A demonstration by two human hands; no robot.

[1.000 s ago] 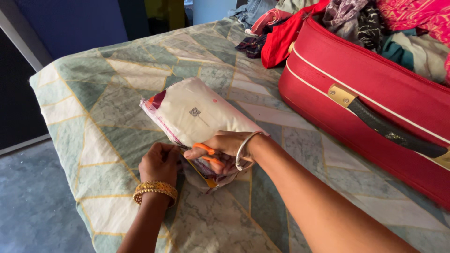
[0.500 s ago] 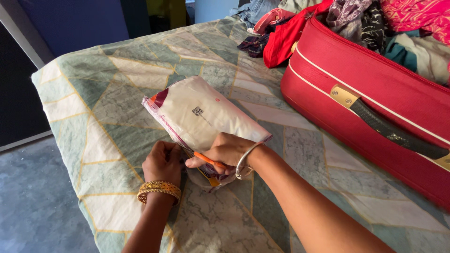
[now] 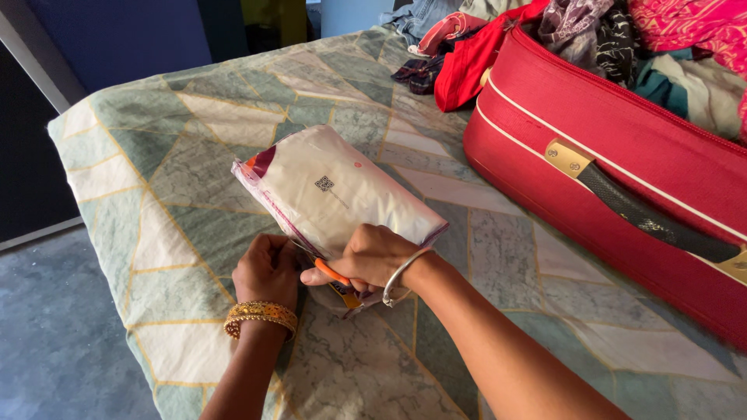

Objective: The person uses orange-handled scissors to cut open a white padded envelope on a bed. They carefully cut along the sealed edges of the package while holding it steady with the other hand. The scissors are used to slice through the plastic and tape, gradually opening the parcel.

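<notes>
Package [image 3: 334,190]: flat, white, sealed in clear plastic, a dark red patch at its far left corner; lies slantwise on the bed, toward the near left corner. Scissors [image 3: 333,273]: orange handles only visible, blades hidden at the package's near end. Right hand [image 3: 369,257]: closed around the scissor handles, resting on the package's near end; silver bangle at the wrist. Left hand [image 3: 267,270]: fingers curled, pressed against the package's near left edge, just beside the right hand; what it pinches cannot be told; gold bangles at the wrist. Bedsheet [image 3: 187,167]: grey-green and cream, marbled geometric panels with thin gold lines. Suitcase [image 3: 622,187]: red, open, black handle, along the bed's right edge. Clothes [image 3: 622,39]: mixed colours, heaped in the suitcase and spilling toward the far edge.
</notes>
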